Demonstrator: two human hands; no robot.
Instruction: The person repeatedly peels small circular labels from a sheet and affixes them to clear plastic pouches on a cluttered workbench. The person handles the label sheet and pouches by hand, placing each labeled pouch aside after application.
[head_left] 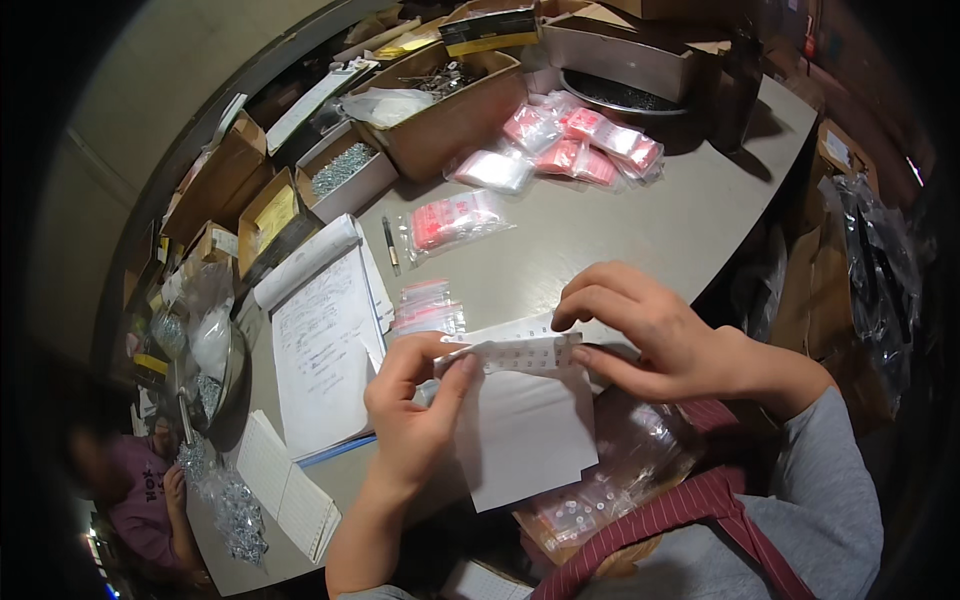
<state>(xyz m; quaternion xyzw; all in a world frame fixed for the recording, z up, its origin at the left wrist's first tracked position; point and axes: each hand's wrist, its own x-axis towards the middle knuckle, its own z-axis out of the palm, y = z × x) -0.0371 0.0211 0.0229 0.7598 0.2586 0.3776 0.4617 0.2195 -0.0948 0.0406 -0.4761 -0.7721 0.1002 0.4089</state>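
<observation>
Before me, a white sheet of small printed labels (525, 354) is bent over along its top, and its plain white lower part hangs down over the table edge. My left hand (412, 405) pinches the left end of the fold between thumb and fingers. At the right end, my right hand (635, 335) has its thumb against the sheet's edge and its fingers curled over the fold. Just beyond my left hand lie several small clear zip bags (425, 308) with red strips. Below the sheet, a box of clear bags (585, 515) with small white round spots sits by my lap.
An open notebook (320, 335) with handwriting lies left, a pen (390, 246) beside it. Packs of red-striped bags (580, 145) lie at the back. Boxes of metal parts (345, 170) line the far left edge. A person in a purple shirt (135, 490) works at lower left.
</observation>
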